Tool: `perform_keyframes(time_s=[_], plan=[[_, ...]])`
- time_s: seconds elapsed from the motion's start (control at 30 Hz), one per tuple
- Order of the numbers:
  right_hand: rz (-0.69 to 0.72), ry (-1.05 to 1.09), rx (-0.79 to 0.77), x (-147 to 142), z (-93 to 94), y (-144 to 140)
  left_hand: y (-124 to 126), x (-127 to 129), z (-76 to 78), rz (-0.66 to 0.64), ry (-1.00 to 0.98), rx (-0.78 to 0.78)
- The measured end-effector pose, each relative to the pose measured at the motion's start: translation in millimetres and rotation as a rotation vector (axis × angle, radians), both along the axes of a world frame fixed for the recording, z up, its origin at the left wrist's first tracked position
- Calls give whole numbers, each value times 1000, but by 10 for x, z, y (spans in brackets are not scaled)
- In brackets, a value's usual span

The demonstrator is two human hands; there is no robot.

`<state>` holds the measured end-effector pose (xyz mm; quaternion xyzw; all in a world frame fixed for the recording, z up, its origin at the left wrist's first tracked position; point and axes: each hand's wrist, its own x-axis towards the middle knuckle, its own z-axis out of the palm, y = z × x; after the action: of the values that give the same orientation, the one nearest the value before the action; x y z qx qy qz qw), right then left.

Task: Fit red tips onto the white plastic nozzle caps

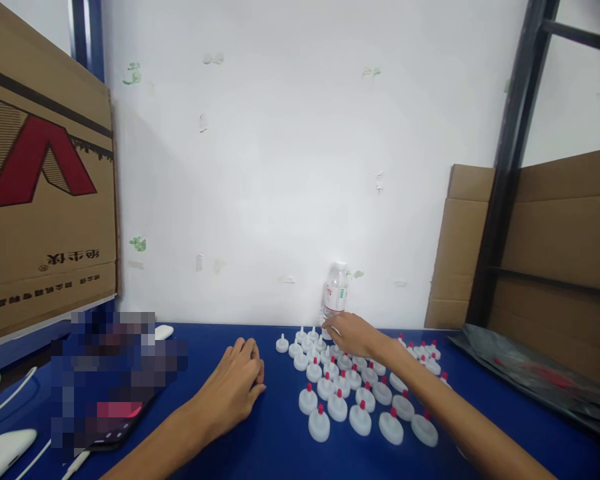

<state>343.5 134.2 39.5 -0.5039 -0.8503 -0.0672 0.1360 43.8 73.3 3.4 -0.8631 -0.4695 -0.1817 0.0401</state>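
My left hand [237,380] rests palm down on the blue table, its fingers loosely curled under and the thumb sticking out to the right. Nothing shows in it. Stretched over the back of a group of white plastic caps, my right hand [353,333] has its fingers bent down close to the foot of a clear bottle [336,293]. Whatever is between those fingertips is hidden. The round caps stand upright with pointed nozzles; many, such as the front cap [319,425], have red tips, while several at the back left, such as the leftmost cap [282,345], look all white.
A phone [111,437] with a white cable lies at the left, partly pixelated. White devices [7,453] sit nearby. A large printed carton [45,220] stands left. Cardboard [565,233] and dark plastic sheeting [540,380] are at the right. A white wall [280,167] rises behind.
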Motion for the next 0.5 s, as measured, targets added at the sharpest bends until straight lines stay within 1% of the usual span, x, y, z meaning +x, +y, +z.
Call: perform_keyframes(time_s=[0.1, 0.2, 0.37, 0.5], plan=[[9, -18, -30, 25, -59, 6, -6, 16, 1, -36, -44, 27], [13, -25, -43, 47, -76, 12, -26, 36, 33, -51, -100, 44], [30, -12, -19, 35, 18, 5, -66, 75, 98, -41, -164, 30], [98, -6, -10, -40, 74, -58, -86, 89, 137, -36, -233, 25]])
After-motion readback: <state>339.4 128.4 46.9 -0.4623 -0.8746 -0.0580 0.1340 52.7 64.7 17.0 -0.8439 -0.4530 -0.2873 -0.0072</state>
